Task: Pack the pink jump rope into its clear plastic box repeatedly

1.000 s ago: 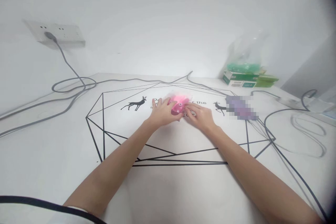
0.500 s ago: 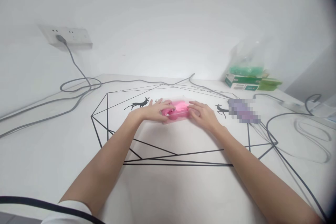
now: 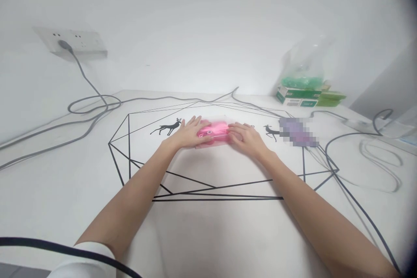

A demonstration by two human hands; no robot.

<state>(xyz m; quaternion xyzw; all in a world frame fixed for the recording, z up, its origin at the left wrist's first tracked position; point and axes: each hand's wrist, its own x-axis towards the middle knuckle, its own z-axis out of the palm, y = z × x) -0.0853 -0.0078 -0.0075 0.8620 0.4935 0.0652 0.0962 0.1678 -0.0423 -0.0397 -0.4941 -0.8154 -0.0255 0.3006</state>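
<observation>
The pink packet (image 3: pixel 215 133) lay on the desk (image 3: pixel 202 234) between both hands. The left hand (image 3: pixel 189 134), its fingers spread, rested on one end; the right hand (image 3: pixel 246 138), its fingers slightly bent and loosely open, touched the other.

The white table (image 3: pixel 195 234), printed with black lines and deer, bears a pink item in clear plastic (image 3: pixel 216 132), looping grey cables (image 3: pixel 153 98), a pixelated purple patch (image 3: pixel 298 131) and, by the wall, green-and-white cardboard boxes (image 3: pixel 298 96).
</observation>
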